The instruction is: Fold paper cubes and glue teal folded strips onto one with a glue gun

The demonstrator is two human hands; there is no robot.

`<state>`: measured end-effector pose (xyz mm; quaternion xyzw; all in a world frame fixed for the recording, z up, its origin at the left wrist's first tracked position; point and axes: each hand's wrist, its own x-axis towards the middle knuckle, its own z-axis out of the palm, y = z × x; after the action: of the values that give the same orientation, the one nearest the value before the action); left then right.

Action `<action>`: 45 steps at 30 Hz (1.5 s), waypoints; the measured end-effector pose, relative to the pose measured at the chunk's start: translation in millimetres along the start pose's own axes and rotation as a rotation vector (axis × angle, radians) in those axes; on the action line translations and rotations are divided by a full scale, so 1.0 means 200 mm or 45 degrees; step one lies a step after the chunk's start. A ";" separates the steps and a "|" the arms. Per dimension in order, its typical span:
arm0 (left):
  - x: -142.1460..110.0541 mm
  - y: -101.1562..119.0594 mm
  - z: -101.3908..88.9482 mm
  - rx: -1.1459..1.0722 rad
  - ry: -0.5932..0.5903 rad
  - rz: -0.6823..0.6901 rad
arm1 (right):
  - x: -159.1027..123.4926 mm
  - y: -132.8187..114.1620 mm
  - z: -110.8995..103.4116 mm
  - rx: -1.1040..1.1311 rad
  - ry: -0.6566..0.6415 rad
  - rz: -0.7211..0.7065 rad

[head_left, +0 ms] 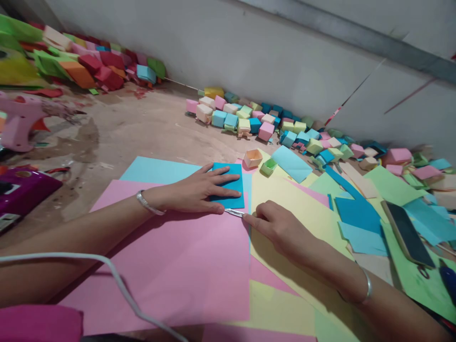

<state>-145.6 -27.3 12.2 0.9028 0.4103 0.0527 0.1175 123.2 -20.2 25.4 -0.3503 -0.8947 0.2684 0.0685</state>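
Note:
My left hand lies flat with fingers stretched out, pressing a folded teal paper onto a large pink sheet. My right hand is closed round a small metal blade, its index finger along the tool. The blade's tip sits at the teal paper's near edge, right beside my left fingertips. A yellow sheet lies under my right hand, and a light blue sheet shows behind the pink one. Both wrists wear silver bangles.
Many small folded paper boxes line the wall; more coloured paper piles sit at far left. A pink glue gun and purple device are left. A phone lies on green paper at right. White cable crosses my left arm.

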 end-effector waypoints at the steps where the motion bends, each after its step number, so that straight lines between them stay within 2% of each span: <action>1: 0.00 0.00 0.00 0.008 -0.007 -0.002 | 0.01 0.00 0.01 -0.037 0.012 -0.031; 7: 0.00 -0.01 0.00 0.028 -0.027 -0.002 | 0.03 0.04 0.06 -0.264 0.046 -0.320; 10: 0.00 0.00 0.00 0.031 -0.031 -0.001 | 0.03 0.06 0.09 -0.245 0.077 -0.347; 16: 0.01 0.00 -0.01 0.023 -0.061 -0.002 | 0.05 0.04 0.11 -0.235 0.058 -0.264; 24: 0.01 -0.01 0.00 0.005 -0.033 0.019 | 0.06 0.04 0.15 -0.556 0.168 -0.585; 27: 0.01 -0.01 0.00 0.005 -0.028 0.017 | 0.07 0.04 0.14 -0.571 0.165 -0.603; 30: 0.01 -0.01 0.00 0.006 -0.027 0.021 | 0.07 0.02 0.13 -0.490 0.096 -0.538; 34: 0.01 -0.01 0.00 0.014 -0.032 0.001 | 0.04 -0.01 0.09 -0.362 -0.023 -0.459; 38: 0.01 -0.02 0.02 0.034 -0.026 0.000 | 0.00 -0.01 -0.01 -0.176 -0.031 -0.277; 41: 0.01 -0.03 0.03 0.054 0.015 0.015 | -0.07 0.06 -0.15 -0.185 0.061 -0.319; 43: 0.01 -0.04 0.03 0.072 0.041 0.024 | -0.16 0.16 -0.23 -0.231 0.227 -0.337; 45: 0.01 -0.04 0.04 0.094 0.045 0.027 | -0.26 0.26 -0.28 -0.337 0.329 -0.169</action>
<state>-148.8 -21.8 2.9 0.9097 0.4045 0.0549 0.0764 210.0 1.8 48.9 -0.3280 -0.9271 0.0961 0.1537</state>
